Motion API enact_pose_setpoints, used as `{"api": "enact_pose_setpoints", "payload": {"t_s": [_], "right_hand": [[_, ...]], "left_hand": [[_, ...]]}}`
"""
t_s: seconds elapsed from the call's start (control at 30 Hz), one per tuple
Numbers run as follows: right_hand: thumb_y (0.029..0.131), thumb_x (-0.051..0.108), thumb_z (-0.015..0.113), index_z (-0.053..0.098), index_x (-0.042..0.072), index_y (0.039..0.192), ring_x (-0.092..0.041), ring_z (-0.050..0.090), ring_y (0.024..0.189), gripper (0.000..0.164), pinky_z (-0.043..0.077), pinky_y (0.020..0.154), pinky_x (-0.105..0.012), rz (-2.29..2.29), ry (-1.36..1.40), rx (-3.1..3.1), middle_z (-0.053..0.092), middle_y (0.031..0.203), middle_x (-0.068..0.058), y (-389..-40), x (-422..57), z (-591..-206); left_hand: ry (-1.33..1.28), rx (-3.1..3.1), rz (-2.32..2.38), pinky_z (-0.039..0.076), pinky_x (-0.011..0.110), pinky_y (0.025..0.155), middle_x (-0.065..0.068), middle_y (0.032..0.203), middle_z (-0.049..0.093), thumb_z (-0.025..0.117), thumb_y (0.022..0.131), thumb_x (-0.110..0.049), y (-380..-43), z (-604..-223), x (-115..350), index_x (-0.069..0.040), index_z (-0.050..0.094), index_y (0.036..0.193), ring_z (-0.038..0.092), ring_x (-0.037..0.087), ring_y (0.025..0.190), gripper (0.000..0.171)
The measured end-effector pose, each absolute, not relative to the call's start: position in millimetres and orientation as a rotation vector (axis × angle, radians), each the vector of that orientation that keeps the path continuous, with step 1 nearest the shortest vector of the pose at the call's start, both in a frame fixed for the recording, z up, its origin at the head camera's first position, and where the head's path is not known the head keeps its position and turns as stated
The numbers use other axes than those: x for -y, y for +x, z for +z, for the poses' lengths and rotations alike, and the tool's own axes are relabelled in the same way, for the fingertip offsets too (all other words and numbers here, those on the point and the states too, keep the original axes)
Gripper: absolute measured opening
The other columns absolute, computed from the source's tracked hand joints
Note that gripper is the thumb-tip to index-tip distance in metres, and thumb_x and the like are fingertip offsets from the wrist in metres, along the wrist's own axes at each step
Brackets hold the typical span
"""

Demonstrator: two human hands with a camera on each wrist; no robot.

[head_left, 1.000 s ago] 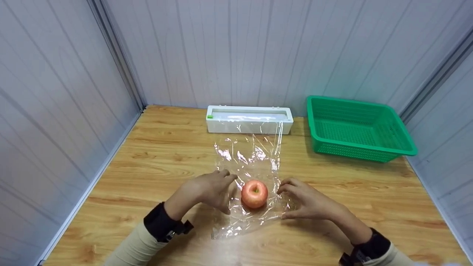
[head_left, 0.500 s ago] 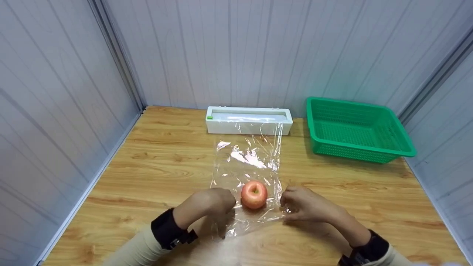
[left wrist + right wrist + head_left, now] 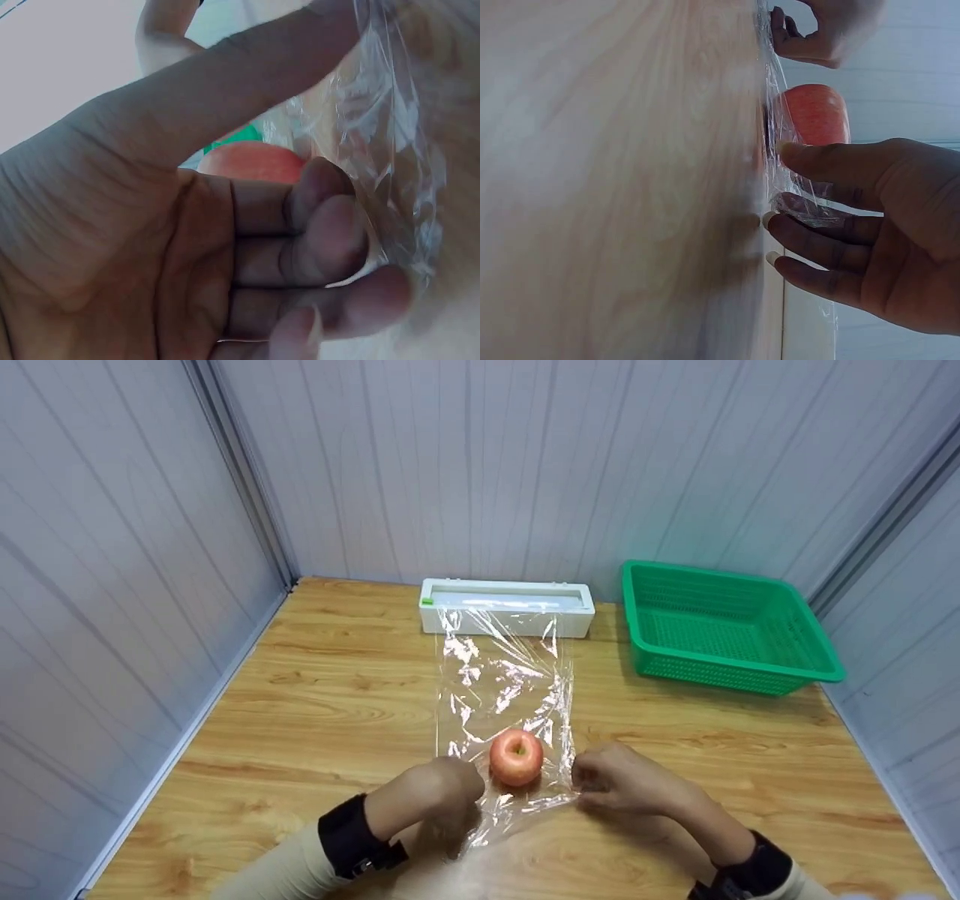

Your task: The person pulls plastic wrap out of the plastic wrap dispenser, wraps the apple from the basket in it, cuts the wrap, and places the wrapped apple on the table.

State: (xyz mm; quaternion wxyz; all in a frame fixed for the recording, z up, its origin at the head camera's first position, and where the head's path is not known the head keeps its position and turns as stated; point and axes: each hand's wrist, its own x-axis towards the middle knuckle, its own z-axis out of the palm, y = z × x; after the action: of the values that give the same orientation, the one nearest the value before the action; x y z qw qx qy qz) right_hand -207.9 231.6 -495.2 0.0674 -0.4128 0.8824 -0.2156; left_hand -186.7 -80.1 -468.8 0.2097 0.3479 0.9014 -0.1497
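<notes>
A red apple [image 3: 516,757] sits on a sheet of clear plastic wrap [image 3: 501,679] near its front end. The sheet runs back to a white wrap dispenser [image 3: 429,620]. My left hand [image 3: 444,793] bends down over the sheet's near left corner and holds the film there, its fingertips hidden in the head view. Opposite it, my right hand [image 3: 634,781] pinches the near right edge between thumb [image 3: 817,159] and forefinger, the other fingers apart from the film. Neither hand touches the apple, seen beyond the film in the right wrist view.
A green perforated basket [image 3: 739,661] stands at the back right of the wooden table [image 3: 315,682]. Panelled walls [image 3: 510,472] close in the back and both sides. The dispenser stands close to the back wall.
My left hand has come down onto the near left corner, fingers now bent round the film. The right hand's fingers have closed on the right edge. The sheet looks straighter; the apple has stayed put.
</notes>
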Motion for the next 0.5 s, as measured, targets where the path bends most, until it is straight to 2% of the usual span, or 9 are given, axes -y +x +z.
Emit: {"api": "enact_pose_setpoints", "payload": {"t_s": [0.1,0.23,0.37,0.5], "right_hand": [[0.087,0.018,0.087,0.066,0.015,0.096,-0.006,0.059,0.076,0.023,0.055,0.069,-0.026,-0.681,-1.224,-2.661,0.066,0.085,0.007,-207,-232,-493],[0.088,0.018,0.087,0.064,0.016,0.090,-0.003,0.056,0.070,0.023,0.053,0.063,-0.023,-0.675,-1.209,-2.671,0.063,0.079,0.010,-205,-232,-489],[0.089,0.017,0.086,0.067,0.017,0.087,-0.002,0.060,0.072,0.019,0.056,0.066,-0.023,-0.681,-1.226,-2.648,0.064,0.079,0.014,-203,-233,-485],[0.089,0.016,0.086,0.067,0.018,0.088,-0.002,0.061,0.073,0.019,0.056,0.066,-0.023,-0.696,-1.307,-2.650,0.065,0.081,0.015,-203,-235,-482]], "left_hand": [[1.038,-2.537,-0.462,0.047,0.032,0.047,-0.006,0.062,0.047,0.093,0.070,-0.043,-184,-468,80,-0.019,0.056,0.063,0.044,0.013,0.055,0.044],[1.117,-2.565,-0.452,0.046,0.033,0.046,-0.005,0.060,0.046,0.082,0.079,-0.025,-183,-463,83,-0.019,0.051,0.059,0.042,0.013,0.054,0.037],[1.173,-2.554,-0.353,0.044,0.031,0.046,-0.008,0.060,0.046,0.083,0.078,-0.012,-186,-451,90,-0.020,0.057,0.056,0.042,0.011,0.055,0.034],[1.274,-2.559,-0.142,0.043,0.027,0.049,-0.011,0.062,0.058,0.087,0.076,-0.012,-194,-437,102,-0.022,0.071,0.062,0.050,0.008,0.058,0.024]]}}
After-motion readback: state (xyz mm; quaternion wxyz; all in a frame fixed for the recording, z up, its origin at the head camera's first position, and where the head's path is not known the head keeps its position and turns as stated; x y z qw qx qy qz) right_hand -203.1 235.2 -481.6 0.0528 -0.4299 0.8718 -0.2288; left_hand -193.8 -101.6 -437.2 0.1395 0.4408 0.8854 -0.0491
